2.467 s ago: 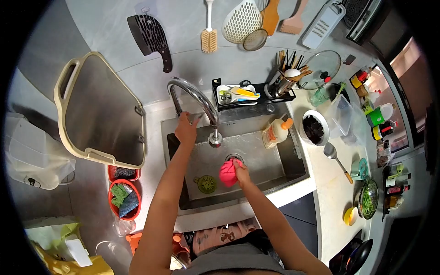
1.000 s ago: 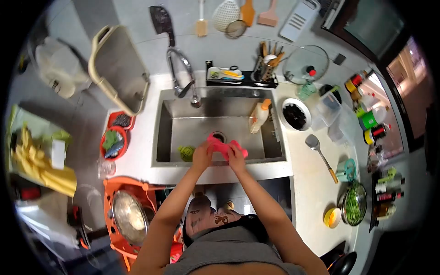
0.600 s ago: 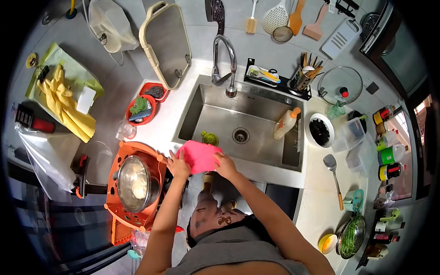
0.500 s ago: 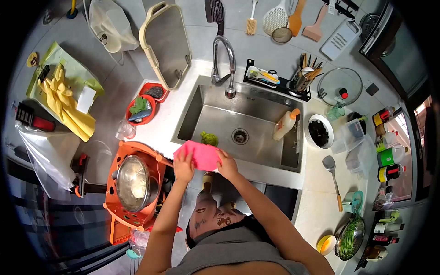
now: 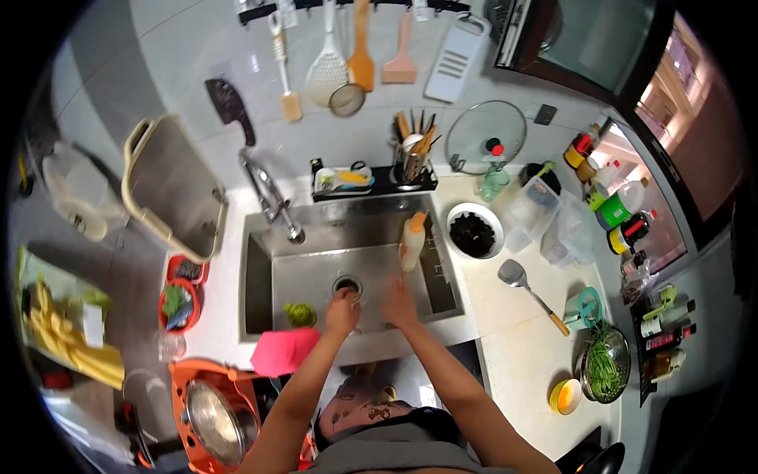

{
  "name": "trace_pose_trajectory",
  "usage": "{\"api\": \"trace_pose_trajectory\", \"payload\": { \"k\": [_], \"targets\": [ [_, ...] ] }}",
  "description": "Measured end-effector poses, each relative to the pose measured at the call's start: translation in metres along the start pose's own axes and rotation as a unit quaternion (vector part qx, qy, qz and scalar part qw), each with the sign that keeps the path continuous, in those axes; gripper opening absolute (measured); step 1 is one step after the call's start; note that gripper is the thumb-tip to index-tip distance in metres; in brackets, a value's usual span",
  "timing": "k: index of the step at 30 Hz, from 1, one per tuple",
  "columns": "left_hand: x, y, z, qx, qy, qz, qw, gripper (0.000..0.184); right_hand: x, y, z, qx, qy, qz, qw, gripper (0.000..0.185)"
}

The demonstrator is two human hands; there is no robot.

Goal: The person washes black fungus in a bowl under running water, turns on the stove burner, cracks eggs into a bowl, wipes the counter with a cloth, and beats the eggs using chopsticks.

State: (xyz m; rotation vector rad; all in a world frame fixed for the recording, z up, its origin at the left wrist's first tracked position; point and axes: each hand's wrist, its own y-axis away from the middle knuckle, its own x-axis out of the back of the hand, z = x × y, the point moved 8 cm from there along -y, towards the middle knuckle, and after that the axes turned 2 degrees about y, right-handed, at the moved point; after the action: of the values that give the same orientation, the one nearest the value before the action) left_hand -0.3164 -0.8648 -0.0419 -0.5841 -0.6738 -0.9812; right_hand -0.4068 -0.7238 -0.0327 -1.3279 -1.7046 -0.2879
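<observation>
Both of my hands are over the front part of the metal sink. My left hand is beside the drain, its fingers loosely apart with nothing visible in them. Farther right, my right hand is slightly blurred; its fingers stretch out just below a bottle with an orange cap, apparently apart from it. A bright pink cloth lies over the sink's front left edge, beside my left forearm. The green mesh scrubber sits in the sink's front left corner.
The tap rises behind the sink. On the right counter are a white bowl of dark pieces, a spatula, a colander of green vegetables and a yellow bowl. An orange rack stands at lower left.
My hands have let go of the pink cloth, which now lies at the sink's front left edge. Both hands have moved right over the sink. The view has shifted right.
</observation>
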Motion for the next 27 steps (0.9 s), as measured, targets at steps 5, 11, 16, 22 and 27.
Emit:
{"api": "trace_pose_trajectory", "payload": {
  "k": [5, 11, 16, 22, 27],
  "targets": [
    [-0.027, -0.086, 0.045, -0.060, 0.132, -0.052, 0.988, 0.022, 0.057, -0.081, 0.030, -0.123, -0.119, 0.001, 0.985, 0.022],
    [-0.005, -0.181, 0.103, -0.117, 0.213, -0.006, 0.970, 0.019, 0.051, -0.157, 0.063, -0.118, -0.170, 0.130, 0.970, 0.016],
    [-0.003, -0.225, 0.110, -0.104, 0.285, -0.012, 0.953, 0.019, 0.049, -0.212, 0.067, -0.143, -0.282, 0.156, 0.936, 0.015],
    [-0.015, -0.243, 0.104, -0.127, 0.264, -0.009, 0.956, 0.015, 0.062, -0.288, 0.082, -0.147, -0.301, 0.182, 0.924, 0.021],
    [-0.026, -0.249, 0.089, -0.123, 0.252, 0.007, 0.960, 0.012, 0.053, -0.340, 0.092, -0.133, -0.306, 0.175, 0.926, 0.028]
  ]
}}
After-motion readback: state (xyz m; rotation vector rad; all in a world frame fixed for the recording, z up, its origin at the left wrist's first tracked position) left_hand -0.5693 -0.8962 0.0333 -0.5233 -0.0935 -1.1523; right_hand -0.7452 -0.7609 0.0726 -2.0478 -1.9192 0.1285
